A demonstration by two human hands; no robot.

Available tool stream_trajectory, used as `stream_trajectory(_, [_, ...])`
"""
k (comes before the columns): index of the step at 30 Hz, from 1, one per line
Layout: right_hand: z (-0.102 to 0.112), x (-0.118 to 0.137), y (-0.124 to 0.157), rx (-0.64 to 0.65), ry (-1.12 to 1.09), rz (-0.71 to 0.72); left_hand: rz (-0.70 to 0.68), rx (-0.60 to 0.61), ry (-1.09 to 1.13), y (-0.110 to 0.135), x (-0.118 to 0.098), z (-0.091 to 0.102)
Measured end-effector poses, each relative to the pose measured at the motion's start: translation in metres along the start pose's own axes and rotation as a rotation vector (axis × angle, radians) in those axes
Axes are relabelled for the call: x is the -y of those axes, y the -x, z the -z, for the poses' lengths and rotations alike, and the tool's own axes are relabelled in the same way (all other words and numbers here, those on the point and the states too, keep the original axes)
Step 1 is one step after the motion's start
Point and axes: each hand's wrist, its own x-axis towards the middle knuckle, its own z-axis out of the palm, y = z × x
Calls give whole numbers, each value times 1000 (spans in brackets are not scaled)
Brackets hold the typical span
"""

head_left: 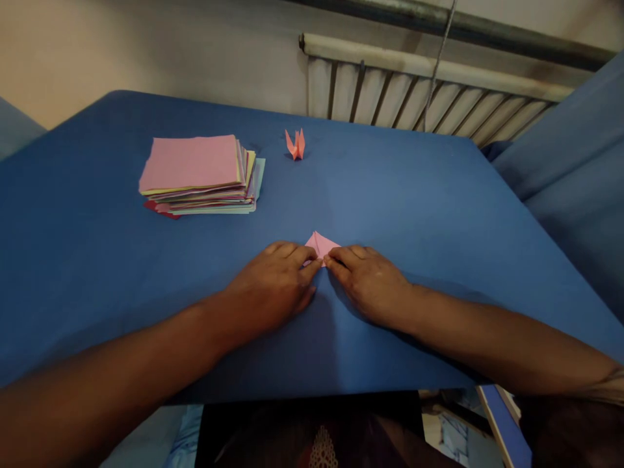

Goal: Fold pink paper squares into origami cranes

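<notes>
A small piece of folded pink paper (322, 244) lies on the blue table between my hands, its peak pointing away from me. My left hand (279, 276) pinches the left side of the paper near its lower edge. From the right, my right hand (368, 278) grips the same paper, thumb and fingertips close to those of the left. Both hands cover the paper's side corners. Farther back stands a folded pink paper figure (296, 144) with pointed tips.
A thick stack of coloured paper sheets (192, 162), pink on top, sits at the back left of the blue-covered table (414, 188). Behind the table are a radiator (370, 91) and a pipe (414, 13). A blue curtain (575, 156) hangs at the right.
</notes>
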Motion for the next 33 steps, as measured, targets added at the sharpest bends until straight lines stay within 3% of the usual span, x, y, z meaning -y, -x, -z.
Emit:
stream_trajectory(4, [1,-1,1,-2,8,9,-23,-55,60,-3,6,-1])
stream_trajectory(9, [-4,-16,-7,-137,-181,-112,-27,-63,145,-17,15,-4])
stream_trajectory(13, [-17,-35,-19,-279,-419,-193,-13,5,-8,-25,8,-3])
stream_trajectory(18, [-29,-44,-25,-416,-646,-267,67,-35,-83,-23,-4,-3])
stream_trajectory(21, [-30,-44,-25,-477,-794,-261,244,-99,100,-24,2,-3])
stream_trajectory(26, [-24,-45,-27,-471,-1128,-265,587,-303,914,-29,25,-4])
stream_trajectory(28, [-23,-44,-27,-428,-1251,-257,669,-346,1135,-31,30,-4])
stream_trajectory(30, [-23,-42,-28,-378,-1357,-243,697,-376,1201,-31,30,-4])
stream_trajectory(33, [-22,-35,-28,-288,-1502,-228,620,-470,1036,-27,23,-1])
